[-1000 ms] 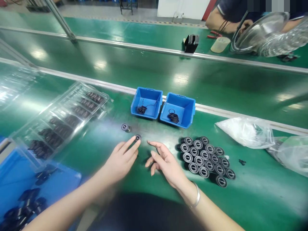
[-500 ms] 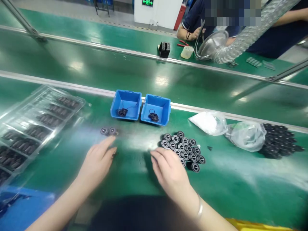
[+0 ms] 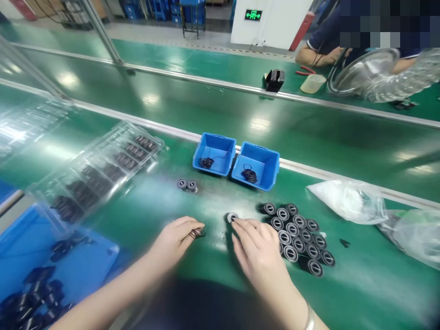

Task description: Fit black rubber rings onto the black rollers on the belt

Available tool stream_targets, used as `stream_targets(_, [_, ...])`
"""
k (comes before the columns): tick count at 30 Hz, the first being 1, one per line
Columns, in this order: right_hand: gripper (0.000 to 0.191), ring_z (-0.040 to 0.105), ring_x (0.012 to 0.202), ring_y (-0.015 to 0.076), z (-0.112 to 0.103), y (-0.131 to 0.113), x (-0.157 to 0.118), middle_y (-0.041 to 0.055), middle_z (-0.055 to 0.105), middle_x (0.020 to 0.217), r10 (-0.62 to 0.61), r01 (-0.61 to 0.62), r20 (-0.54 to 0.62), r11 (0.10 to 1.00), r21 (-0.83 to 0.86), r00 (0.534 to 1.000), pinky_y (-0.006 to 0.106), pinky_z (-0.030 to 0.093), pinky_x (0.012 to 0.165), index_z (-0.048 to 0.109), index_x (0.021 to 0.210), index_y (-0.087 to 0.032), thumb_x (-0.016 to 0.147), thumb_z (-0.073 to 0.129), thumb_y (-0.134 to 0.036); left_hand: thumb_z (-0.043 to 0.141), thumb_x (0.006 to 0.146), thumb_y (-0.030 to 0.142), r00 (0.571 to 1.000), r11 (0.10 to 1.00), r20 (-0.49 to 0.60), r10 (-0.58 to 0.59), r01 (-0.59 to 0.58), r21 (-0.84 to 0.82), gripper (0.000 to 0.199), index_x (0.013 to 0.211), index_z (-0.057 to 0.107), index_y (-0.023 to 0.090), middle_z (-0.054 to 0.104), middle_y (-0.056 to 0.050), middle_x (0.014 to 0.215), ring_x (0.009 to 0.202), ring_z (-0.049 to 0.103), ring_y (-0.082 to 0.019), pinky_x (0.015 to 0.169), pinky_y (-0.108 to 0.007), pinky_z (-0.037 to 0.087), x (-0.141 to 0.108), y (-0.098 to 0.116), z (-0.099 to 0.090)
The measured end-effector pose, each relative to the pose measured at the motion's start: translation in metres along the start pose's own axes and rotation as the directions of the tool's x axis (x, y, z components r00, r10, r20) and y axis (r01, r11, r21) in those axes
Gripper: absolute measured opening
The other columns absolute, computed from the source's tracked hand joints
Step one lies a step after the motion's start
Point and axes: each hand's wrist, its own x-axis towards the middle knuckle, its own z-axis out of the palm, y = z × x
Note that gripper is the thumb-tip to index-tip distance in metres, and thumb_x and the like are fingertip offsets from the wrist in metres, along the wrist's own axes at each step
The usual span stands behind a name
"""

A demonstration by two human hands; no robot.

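Thin black rings (image 3: 197, 233) are pinched between the fingertips of my left hand (image 3: 177, 238), low over the green table. My right hand (image 3: 257, 245) has its fingertips on a round black part with a pale ring-shaped top (image 3: 232, 217). Right beside that hand, a cluster of similar black cylinders (image 3: 299, 245) stands on the table, partly covered by the fingers. Two more cylinders (image 3: 187, 184) stand together further back. Behind them, the left blue bin (image 3: 216, 149) and the right blue bin (image 3: 259, 160) each hold dark rings.
A clear tray (image 3: 103, 169) with dark parts lies at the left, above a blue crate (image 3: 99, 256) of black parts. Plastic bags (image 3: 350, 199) lie at the right. Across a metal rail (image 3: 206, 80), a person's arm (image 3: 309, 56) rests near a clear hose.
The view has swung left, showing more of the crate. Black rings now show in my left hand. My right fingers are now on a cylinder apart from the cluster.
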Motion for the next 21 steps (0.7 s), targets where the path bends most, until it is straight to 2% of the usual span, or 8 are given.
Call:
stream_targets(2, [0.034,0.055,0.112,0.0274,0.002,-0.006,0.004,0.0118,0.065,0.124,-0.084,0.076,0.064,0.990,0.116,0.994,0.047,0.037,0.097,0.058,0.125,-0.017,0.092,0.054,-0.012,0.049,0.095,0.015,1.000,1.000,-0.013,-0.013,0.013,-0.011,0.024,0.109,0.068,0.019,0.073,-0.005,0.090,0.080,0.070,-0.014,0.075,-0.025,0.058,-0.001,0.002,-0.002])
stream_targets(4, [0.031,0.054,0.114,0.0270,0.002,-0.010,0.009,0.0122,0.062,0.125,-0.091,0.074,0.066,0.971,0.226,0.994,0.046,0.040,0.097,0.058,0.123,-0.018,0.092,0.055,-0.012,0.049,0.095,0.015,1.000,0.999,-0.013,-0.024,0.024,-0.031,0.025,0.111,0.068,0.020,0.074,-0.003,0.084,0.076,0.070,-0.013,0.072,-0.024,0.057,-0.001,0.006,-0.004])
stream_targets(7, [0.020,0.056,0.110,0.0250,0.001,-0.018,0.018,0.0115,0.061,0.117,0.023,-0.043,0.056,0.918,0.393,0.998,0.043,0.046,0.093,0.062,0.111,-0.020,0.091,0.060,-0.019,0.051,0.095,0.015,1.000,0.997,-0.002,-0.030,0.030,-0.078,0.025,0.113,0.068,0.021,0.074,-0.001,0.079,0.073,0.070,-0.013,0.071,-0.023,0.057,0.001,0.015,-0.006])
stream_targets(12, [0.004,0.060,0.097,0.0197,0.002,-0.026,0.033,0.0069,0.060,0.102,0.124,-0.226,0.202,0.739,0.635,0.972,0.035,0.051,0.085,0.064,0.092,-0.022,0.091,0.061,-0.025,0.054,0.094,0.018,0.998,0.991,0.023,-0.052,0.055,-0.120,0.022,0.109,0.070,0.022,0.076,-0.001,0.082,0.073,0.071,-0.014,0.069,-0.023,0.057,0.006,0.023,-0.008])
stream_targets(17, [0.010,0.060,0.093,0.0179,0.004,-0.023,0.038,0.0047,0.059,0.097,0.179,-0.338,0.291,0.615,0.712,0.940,0.033,0.049,0.086,0.065,0.081,-0.022,0.090,0.065,-0.027,0.055,0.094,0.015,0.997,0.977,0.057,-0.047,0.057,-0.203,0.025,0.113,0.069,0.023,0.076,0.002,0.077,0.072,0.070,-0.013,0.069,-0.023,0.055,0.007,0.021,-0.008])
stream_targets(21, [0.015,0.059,0.093,0.0178,0.006,-0.017,0.040,0.0050,0.058,0.098,0.199,-0.424,0.377,0.512,0.748,0.905,0.032,0.048,0.085,0.064,0.077,-0.021,0.089,0.066,-0.031,0.056,0.092,0.011,0.993,0.958,0.075,-0.088,0.105,-0.266,0.028,0.113,0.069,0.025,0.077,0.004,0.077,0.071,0.070,-0.012,0.070,-0.022,0.055,0.006,0.020,-0.011])
